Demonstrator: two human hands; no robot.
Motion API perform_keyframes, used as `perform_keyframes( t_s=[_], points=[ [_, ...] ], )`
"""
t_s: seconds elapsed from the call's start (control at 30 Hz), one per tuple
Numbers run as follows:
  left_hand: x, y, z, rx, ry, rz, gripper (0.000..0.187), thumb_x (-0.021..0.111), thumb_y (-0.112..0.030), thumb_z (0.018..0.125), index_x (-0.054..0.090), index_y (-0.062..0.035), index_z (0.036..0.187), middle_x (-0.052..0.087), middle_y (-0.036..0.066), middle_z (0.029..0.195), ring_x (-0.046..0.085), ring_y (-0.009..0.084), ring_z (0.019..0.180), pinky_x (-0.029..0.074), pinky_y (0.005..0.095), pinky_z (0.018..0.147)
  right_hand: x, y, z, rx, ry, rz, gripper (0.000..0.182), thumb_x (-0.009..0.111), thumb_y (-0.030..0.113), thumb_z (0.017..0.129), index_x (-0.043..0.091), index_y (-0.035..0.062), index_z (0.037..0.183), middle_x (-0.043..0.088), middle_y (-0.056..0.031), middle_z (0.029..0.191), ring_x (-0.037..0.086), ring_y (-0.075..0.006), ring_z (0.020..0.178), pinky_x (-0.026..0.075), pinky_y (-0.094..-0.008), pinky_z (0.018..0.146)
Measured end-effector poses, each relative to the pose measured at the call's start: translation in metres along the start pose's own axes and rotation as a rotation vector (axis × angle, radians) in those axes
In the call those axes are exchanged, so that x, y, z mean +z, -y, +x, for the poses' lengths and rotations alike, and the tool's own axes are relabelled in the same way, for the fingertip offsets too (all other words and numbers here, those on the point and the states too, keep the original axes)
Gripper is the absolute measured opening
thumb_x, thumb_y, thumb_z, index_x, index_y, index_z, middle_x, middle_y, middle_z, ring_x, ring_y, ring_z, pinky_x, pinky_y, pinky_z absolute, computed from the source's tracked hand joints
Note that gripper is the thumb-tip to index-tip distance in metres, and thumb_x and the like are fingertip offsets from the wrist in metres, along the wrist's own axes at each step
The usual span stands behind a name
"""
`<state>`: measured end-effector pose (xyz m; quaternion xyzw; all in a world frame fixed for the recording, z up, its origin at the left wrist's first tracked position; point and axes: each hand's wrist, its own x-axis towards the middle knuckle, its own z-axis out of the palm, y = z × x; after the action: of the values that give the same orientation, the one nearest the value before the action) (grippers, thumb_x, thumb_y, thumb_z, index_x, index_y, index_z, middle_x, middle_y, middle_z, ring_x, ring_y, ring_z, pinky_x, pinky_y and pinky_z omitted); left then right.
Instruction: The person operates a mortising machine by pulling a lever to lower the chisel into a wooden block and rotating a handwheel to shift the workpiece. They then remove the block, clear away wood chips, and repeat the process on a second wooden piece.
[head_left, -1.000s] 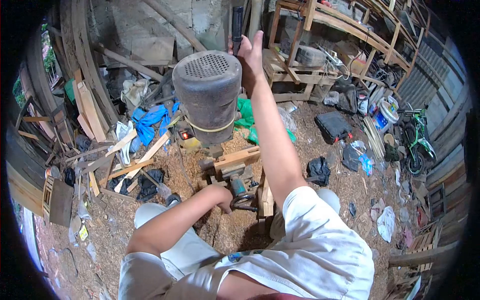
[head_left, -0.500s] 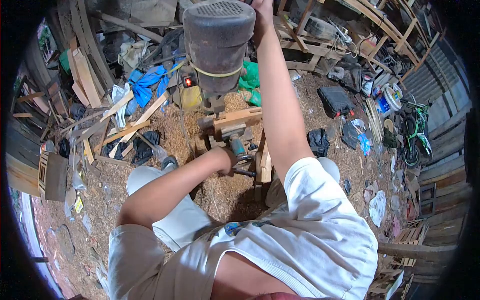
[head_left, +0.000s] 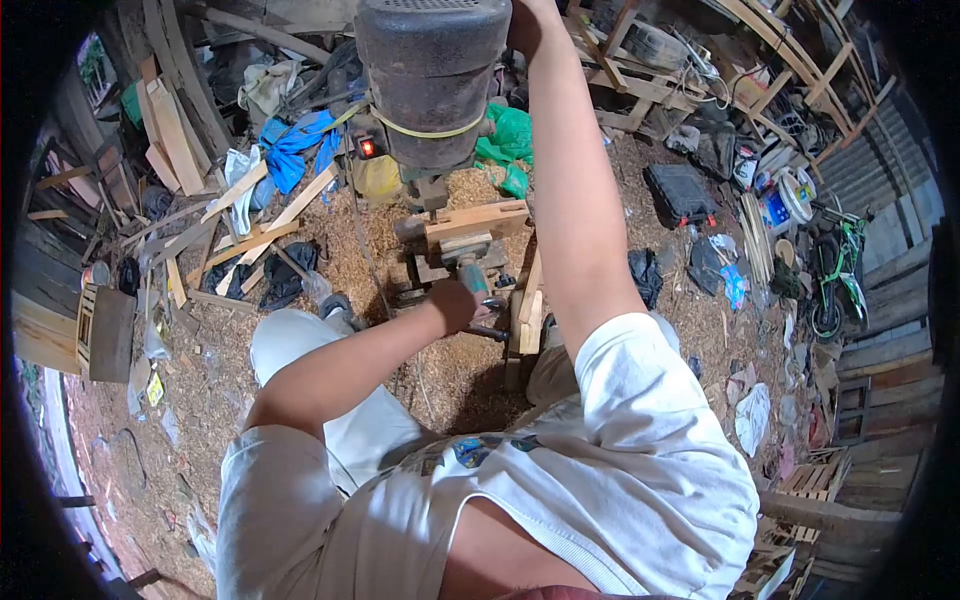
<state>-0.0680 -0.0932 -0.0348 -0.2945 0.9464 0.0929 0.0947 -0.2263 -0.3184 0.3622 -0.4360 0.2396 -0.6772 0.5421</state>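
Note:
A dark drill press (head_left: 430,90) with a yellow band round its motor housing stands in front of me, its red switch lit. Under it, a wooden block (head_left: 480,222) sits in a drill press vise (head_left: 468,270). My left hand (head_left: 455,305) is closed round the near end of the vise, by its handle (head_left: 488,332); its fingers are partly hidden. My right arm stretches up past the motor housing. At the top edge, my right hand (head_left: 528,25) is beside the machine, with its fingers hidden and cut off by the frame.
Wood shavings cover the floor (head_left: 420,375). A light wooden piece (head_left: 529,310) stands right of the vise. Scrap boards (head_left: 290,235) and a blue plastic bag (head_left: 298,150) lie left. A black case (head_left: 680,193) and a green small motorbike (head_left: 835,270) are right.
The view has shifted slightly, so the drill press and vise sit higher in it. Both hands stay at about the same places on the machine.

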Motion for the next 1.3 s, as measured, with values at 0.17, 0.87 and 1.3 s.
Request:
perform_keyframes(
  t_s=[0.17, 0.87, 1.3],
  points=[
    [0.007, -0.001, 0.001, -0.006, -0.061, -0.088, 0.042, 0.055, -0.049, 0.107, 0.064, -0.0083, 0.114, 0.075, 0.022, 0.084, 0.075, 0.0436, 0.078, 0.056, 0.0583, 0.064, 0.014, 0.003, -0.019, 0.043, -0.041, -0.016, 0.062, 0.042, 0.058, 0.114, 0.068, 0.0017, 0.117, 0.072, -0.0112, 0.095, 0.069, -0.0259, 0.081, 0.057, -0.0400, 0.072],
    [-0.012, -0.005, 0.004, -0.066, 0.064, 0.023, 0.045, 0.048, -0.050, 0.111, 0.068, -0.0094, 0.112, 0.080, 0.018, 0.096, 0.079, 0.0365, 0.088, 0.054, 0.0535, 0.073, -0.028, -0.019, 0.063, 0.006, 0.073, -0.358, 0.056, 0.043, 0.057, 0.114, 0.066, 0.0088, 0.095, 0.062, -0.0016, 0.077, 0.055, -0.0174, 0.067, 0.047, -0.0350, 0.068],
    [-0.033, -0.015, -0.003, -0.055, 0.176, 0.071, 0.044, 0.050, -0.050, 0.110, 0.068, -0.0108, 0.118, 0.081, 0.013, 0.100, 0.079, 0.0336, 0.094, 0.056, 0.0538, 0.077, -0.030, -0.025, -0.088, -0.337, 0.032, -0.109, 0.054, 0.043, 0.056, 0.115, 0.069, 0.0083, 0.111, 0.066, 0.0013, 0.101, 0.058, -0.0134, 0.094, 0.046, -0.0327, 0.088]
  ],
)
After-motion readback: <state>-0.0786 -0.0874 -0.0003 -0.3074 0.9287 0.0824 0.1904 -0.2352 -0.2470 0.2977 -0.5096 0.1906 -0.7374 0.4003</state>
